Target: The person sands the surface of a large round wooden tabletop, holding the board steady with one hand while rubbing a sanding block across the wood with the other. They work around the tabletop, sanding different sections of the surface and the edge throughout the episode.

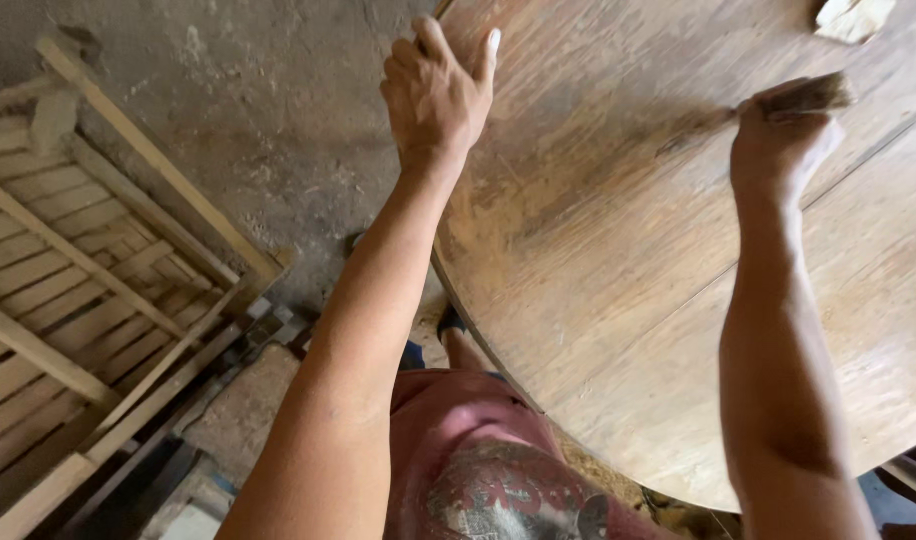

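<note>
2 bare hands work on a round wooden tabletop, one bracing its edge, the other holding a brush.

The left hand point(436, 92) lies on the far left edge of the round wooden tabletop point(618, 300), fingers loosely spread and curled over the rim, clasping nothing else. The right hand point(783, 140) is closed in a fist around a small brush point(803, 95), whose blurred bristle end rests on the wood at the far right, beside a darker smear in the finish. A crumpled pale rag point(854, 17) lies on the tabletop at the far right corner of the view. To the left, well apart from the table, a slatted wooden frame point(78, 300) lies on the dusty concrete floor point(278, 110). Near the bottom, the person's pink printed shirt point(478, 450) shows.
</note>
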